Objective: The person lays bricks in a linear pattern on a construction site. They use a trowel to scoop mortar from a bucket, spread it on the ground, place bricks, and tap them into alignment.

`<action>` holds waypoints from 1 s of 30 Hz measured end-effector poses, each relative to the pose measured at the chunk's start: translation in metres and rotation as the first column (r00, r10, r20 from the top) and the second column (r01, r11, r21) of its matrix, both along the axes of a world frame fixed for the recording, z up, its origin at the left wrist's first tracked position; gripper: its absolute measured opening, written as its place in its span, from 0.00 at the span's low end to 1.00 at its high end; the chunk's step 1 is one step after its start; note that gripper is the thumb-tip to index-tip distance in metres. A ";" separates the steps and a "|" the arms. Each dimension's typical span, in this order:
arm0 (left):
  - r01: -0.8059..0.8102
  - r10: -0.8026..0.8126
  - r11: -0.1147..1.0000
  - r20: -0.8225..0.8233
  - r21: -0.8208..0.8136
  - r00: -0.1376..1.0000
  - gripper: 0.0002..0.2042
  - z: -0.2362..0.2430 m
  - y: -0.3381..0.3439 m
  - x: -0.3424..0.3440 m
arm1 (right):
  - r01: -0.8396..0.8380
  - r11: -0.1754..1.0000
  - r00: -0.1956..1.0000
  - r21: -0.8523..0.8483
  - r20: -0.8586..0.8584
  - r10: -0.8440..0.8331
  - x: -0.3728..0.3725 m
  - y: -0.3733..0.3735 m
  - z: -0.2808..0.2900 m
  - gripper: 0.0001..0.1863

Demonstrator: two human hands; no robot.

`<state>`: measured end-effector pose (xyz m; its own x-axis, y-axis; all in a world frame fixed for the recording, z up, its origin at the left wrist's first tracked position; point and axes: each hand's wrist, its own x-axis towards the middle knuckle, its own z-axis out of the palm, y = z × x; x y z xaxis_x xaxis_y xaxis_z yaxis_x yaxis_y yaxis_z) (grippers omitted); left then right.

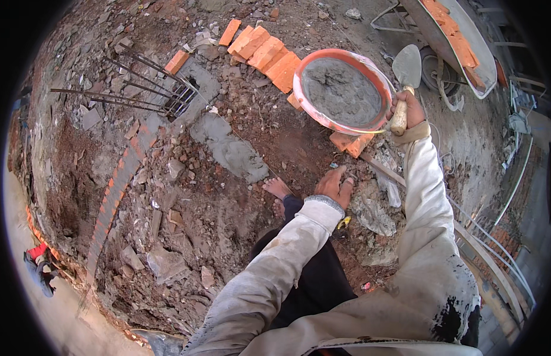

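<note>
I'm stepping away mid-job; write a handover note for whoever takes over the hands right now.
Right hand grips the wooden handle of a trowel, blade raised beside the orange mortar pan.
Left hand is open and empty, hanging low near the bare foot.
Pan is full of grey mortar and rests on loose bricks.
Done: a mortar bed lies on the ground by the rebar cage.
Left: no bricks sit on that bed yet.

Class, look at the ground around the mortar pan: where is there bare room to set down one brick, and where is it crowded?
Barest is the reddish soil between the mortar pan, the grey mortar strip and the left hand. Crowded: the orange brick row against the pan, rubble lower left, the rebar cage. The right hand holds a trowel.
</note>
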<state>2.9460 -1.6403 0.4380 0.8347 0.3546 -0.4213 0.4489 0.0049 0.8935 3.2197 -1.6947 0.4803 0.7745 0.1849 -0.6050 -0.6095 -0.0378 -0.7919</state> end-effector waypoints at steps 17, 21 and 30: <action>-0.547 0.411 0.689 -0.366 -0.474 0.835 0.14 -0.099 0.055 -0.064 | 0.084 0.992 0.996 -0.097 0.011 -0.083 0.010 -0.008 -0.044 0.07; -0.611 0.479 0.608 -0.379 -0.507 0.792 0.13 -0.112 0.055 -0.129 | 0.077 0.996 0.994 -0.048 -0.079 -0.081 0.013 -0.023 -0.045 0.08; -0.878 0.619 0.477 -0.727 0.047 0.298 0.10 -0.144 0.058 -0.475 | 0.010 0.991 1.000 0.137 -0.018 -0.007 -0.002 -0.005 -0.021 0.09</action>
